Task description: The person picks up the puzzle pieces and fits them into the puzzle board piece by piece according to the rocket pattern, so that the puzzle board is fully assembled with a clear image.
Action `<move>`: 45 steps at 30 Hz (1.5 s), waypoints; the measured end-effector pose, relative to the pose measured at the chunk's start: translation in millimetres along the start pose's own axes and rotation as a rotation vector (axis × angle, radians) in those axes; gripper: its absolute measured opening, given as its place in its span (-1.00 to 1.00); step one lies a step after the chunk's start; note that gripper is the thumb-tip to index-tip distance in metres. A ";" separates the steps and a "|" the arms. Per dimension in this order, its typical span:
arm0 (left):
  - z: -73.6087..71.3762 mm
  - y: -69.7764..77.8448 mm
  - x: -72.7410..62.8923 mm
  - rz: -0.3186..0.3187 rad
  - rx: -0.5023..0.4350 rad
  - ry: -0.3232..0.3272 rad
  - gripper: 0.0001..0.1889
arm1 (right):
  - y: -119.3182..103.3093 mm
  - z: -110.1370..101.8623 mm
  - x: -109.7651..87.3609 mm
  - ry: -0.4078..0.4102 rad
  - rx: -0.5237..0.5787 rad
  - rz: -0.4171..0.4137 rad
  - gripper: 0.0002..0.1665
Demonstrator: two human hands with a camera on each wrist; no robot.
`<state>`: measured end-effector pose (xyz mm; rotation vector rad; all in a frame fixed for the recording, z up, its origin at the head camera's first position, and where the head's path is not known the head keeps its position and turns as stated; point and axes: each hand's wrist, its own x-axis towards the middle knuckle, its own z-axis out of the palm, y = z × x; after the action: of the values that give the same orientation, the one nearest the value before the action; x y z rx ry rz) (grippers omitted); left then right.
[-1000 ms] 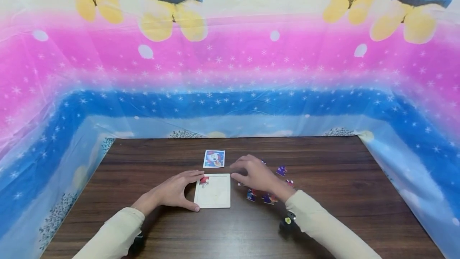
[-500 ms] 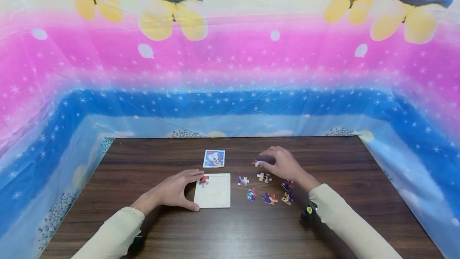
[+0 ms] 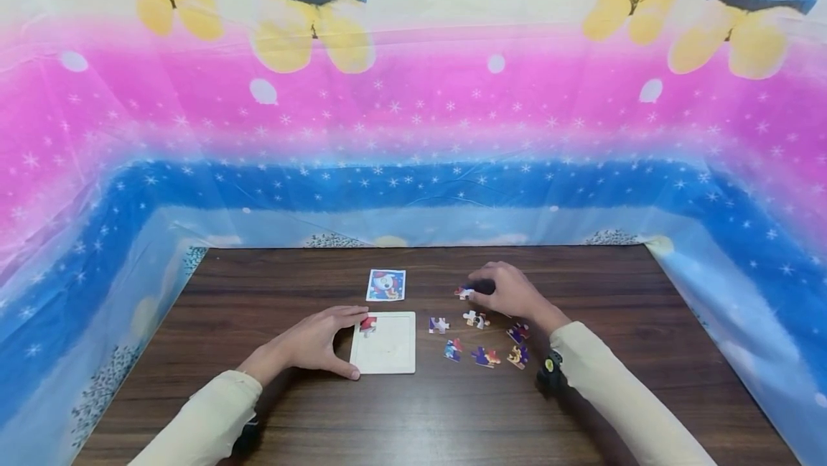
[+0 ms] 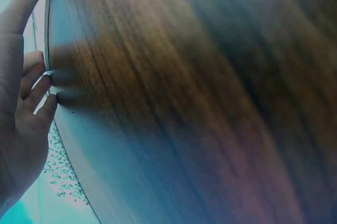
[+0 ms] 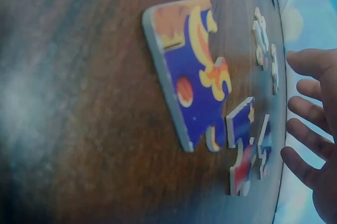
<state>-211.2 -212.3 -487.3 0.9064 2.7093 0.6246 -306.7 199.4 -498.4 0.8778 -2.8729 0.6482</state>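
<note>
On a wood-grain table [image 3: 426, 423], a left hand [image 3: 319, 340] spreads thumb and fingers along the nine o'clock edge of a puzzle tray [image 3: 390, 351]. At the tray's two o'clock, the right hand [image 3: 512, 292], fingers parted, hangs close by a puzzle piece [image 3: 462, 294]; loose pieces [image 3: 438, 325] lie toward three.

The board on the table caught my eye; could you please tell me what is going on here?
A person's left grip touches the board at its left side, while the right grip is beside a loose puzzle piece; whether it touches is unclear. One red piece sits in the board's far left corner, and other pieces lie on the table to the board's right, so the work seems barely begun.
</note>
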 end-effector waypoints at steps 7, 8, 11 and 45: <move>0.8 -1.5 0.9 -0.004 -0.006 -0.009 0.11 | 2.1 6.7 2.7 -0.008 -0.028 0.011 -0.51; 0.8 -1.5 0.7 -0.005 -0.009 -0.008 0.10 | 2.0 7.3 3.0 -0.011 -0.030 0.016 -0.51; 0.2 -1.1 -0.2 -0.006 -0.015 -0.005 0.10 | 1.0 7.7 4.1 -0.029 -0.044 0.031 -0.51; -0.7 -0.5 0.1 -0.001 -0.023 -0.005 0.10 | -8.4 -1.5 10.4 -0.052 -0.093 -0.074 -0.59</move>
<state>-211.8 -212.8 -486.8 0.9001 2.6923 0.6507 -310.9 188.4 -492.0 0.9967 -2.8728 0.4875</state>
